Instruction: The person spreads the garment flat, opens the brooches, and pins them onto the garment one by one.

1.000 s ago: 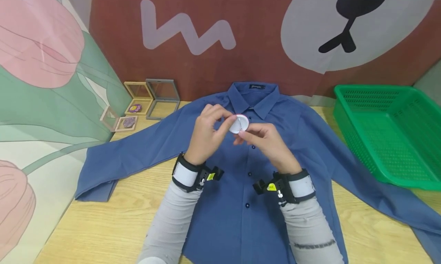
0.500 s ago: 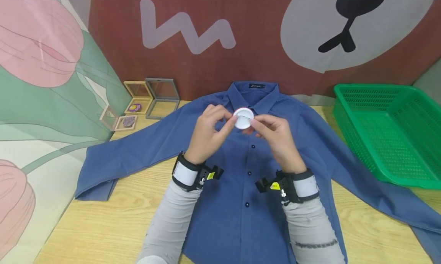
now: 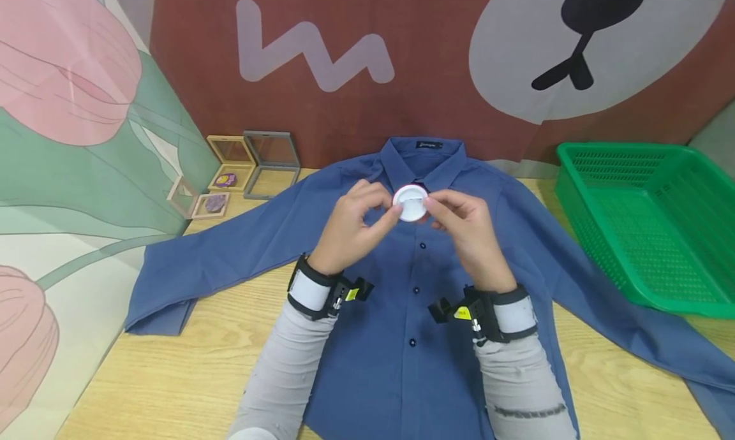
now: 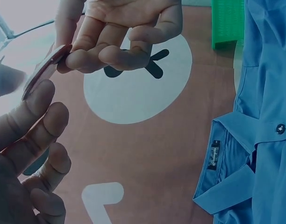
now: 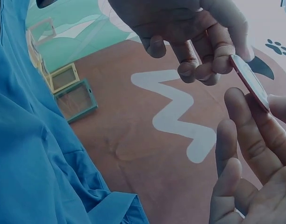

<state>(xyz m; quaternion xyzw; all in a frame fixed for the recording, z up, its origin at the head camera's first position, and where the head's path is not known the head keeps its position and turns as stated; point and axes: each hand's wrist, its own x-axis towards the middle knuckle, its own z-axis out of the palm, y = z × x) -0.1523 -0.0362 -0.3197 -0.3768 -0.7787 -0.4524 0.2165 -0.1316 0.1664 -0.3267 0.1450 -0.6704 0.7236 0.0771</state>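
A round pin badge (image 3: 410, 212) is held up between both hands, its white back and pin facing the head camera. My left hand (image 3: 357, 226) pinches its left edge between thumb and fingers. At the opposite edge, my right hand (image 3: 466, 233) pinches it the same way. Both wrist views catch the badge (image 4: 44, 70) nearly edge-on, with a reddish rim; its front is hidden from the head camera. Beneath the hands a blue button-up shirt (image 3: 376, 338) lies spread out, collar at the far side. The badge appears above the shirt, just below the collar.
At the back left stand a yellow display case (image 3: 232, 169) holding a purple badge (image 3: 226, 180), a grey case (image 3: 270, 182), and a pale case (image 3: 201, 205) with a greyish-purple item. A green basket (image 3: 634, 293) stands right, beside a shirt sleeve. The wooden table (image 3: 172, 389) carries everything.
The badge has moved slightly right and turned, so its back faces the camera more squarely and its pin lies level. My right hand has shifted to its right edge. Both hands keep hold.
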